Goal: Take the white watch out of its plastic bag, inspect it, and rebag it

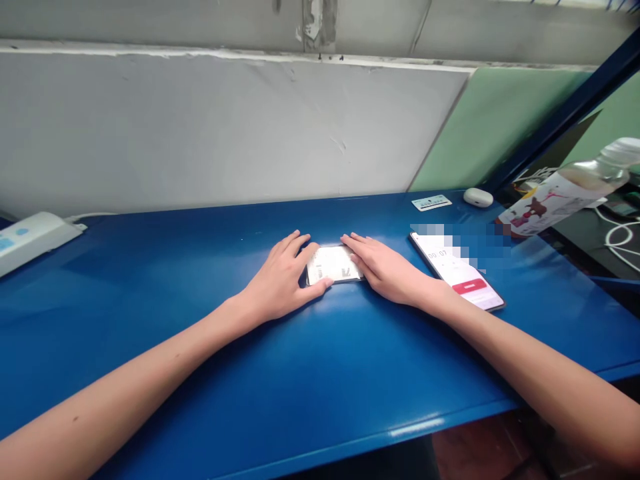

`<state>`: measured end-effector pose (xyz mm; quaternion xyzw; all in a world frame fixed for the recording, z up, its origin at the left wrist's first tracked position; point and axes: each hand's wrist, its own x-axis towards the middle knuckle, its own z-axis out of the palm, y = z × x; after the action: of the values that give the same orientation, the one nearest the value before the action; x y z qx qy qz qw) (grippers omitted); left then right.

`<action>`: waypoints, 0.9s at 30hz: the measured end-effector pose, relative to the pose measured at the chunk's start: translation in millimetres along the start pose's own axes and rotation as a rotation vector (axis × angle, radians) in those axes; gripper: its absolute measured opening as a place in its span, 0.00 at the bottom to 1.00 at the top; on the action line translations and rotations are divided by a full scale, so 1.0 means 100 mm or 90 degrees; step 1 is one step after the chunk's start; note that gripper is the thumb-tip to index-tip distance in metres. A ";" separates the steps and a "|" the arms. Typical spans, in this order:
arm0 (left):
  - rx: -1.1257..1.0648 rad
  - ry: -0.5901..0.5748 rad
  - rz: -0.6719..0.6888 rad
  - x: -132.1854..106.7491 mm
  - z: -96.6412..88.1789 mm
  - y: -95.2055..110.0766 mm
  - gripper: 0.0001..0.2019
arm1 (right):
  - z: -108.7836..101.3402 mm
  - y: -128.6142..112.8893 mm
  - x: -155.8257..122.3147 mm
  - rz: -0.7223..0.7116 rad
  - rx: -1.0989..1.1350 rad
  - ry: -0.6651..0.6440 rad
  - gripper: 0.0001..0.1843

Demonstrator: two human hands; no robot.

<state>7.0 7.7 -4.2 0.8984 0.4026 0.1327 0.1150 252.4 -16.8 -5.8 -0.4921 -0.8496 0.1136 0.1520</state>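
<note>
A small flat white packet with dark print lies on the blue table, on top of a dark flat object whose edge shows at its left. My left hand rests flat at the packet's left end, fingers stretched out, thumb along its near edge. My right hand lies flat at the packet's right end, fingers extended and touching it. Neither hand grips it.
A phone with a lit screen and red button lies right of my right hand. Behind it sit a small card and a white earbud case. A plastic bottle leans at the right. A white power strip sits far left.
</note>
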 end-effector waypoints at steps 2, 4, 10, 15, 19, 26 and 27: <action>-0.002 -0.003 0.002 0.00 0.00 0.00 0.34 | 0.01 0.00 0.00 -0.001 -0.011 0.005 0.28; -0.003 -0.002 0.003 0.00 0.00 0.00 0.34 | 0.01 0.01 0.01 0.000 -0.012 0.007 0.29; -0.004 0.001 0.008 0.01 0.01 -0.03 0.33 | 0.03 0.04 0.03 0.008 0.030 0.006 0.30; 0.005 0.006 0.015 0.00 0.02 -0.03 0.33 | 0.02 0.04 0.04 0.021 0.086 0.006 0.27; 0.007 0.009 0.015 0.00 0.01 -0.03 0.33 | -0.02 0.04 0.05 0.030 0.133 -0.005 0.26; 0.006 0.006 0.018 -0.01 0.00 -0.03 0.32 | -0.08 0.10 0.05 0.017 0.185 0.001 0.24; 0.007 0.005 0.017 0.00 0.00 -0.03 0.32 | -0.07 0.11 0.04 0.003 0.176 0.010 0.24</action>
<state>4.6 9.2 -4.8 0.9037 0.3918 0.1355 0.1069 261.8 -7.2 -2.1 -0.4690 -0.8236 0.2264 0.2247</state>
